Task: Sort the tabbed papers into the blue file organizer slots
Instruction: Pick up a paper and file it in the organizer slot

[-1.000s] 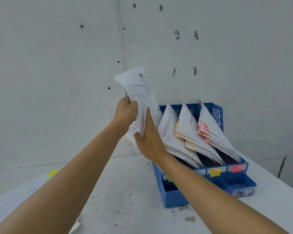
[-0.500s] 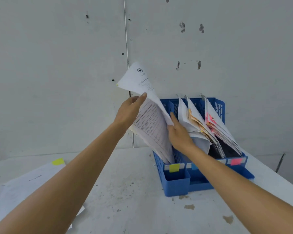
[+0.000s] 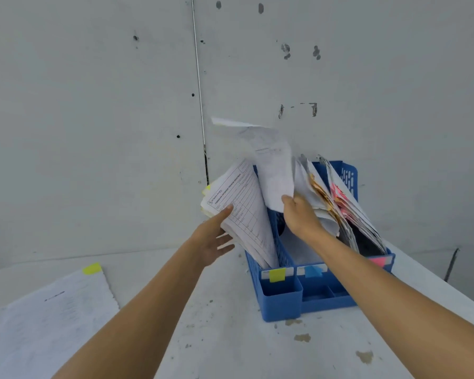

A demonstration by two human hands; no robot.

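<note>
**Sheet swapped L to R hand, now poised over the blue-tab slot.**

The curled white printed sheet (image 3: 271,170) hangs above the 2nd slot of the blue plastic file organizer (image 3: 282,299), behind the blue tab label (image 3: 312,270), its lower edge not yet inside. Half a sec ago the left hand held it up. Now the right hand (image 3: 301,217) pinches its bottom edge, thumb in front. The left hand (image 3: 212,239), fingers spread and thumb on the top page, leans the stack of ruled forms (image 3: 244,209) in the yellow-tab slot aside. The gap's open, so I reckon drop-in is next. A white pile (image 3: 58,310) w/ a yellow tab waits on the grey table (image 3: 230,337), so there's more to sort.
</note>
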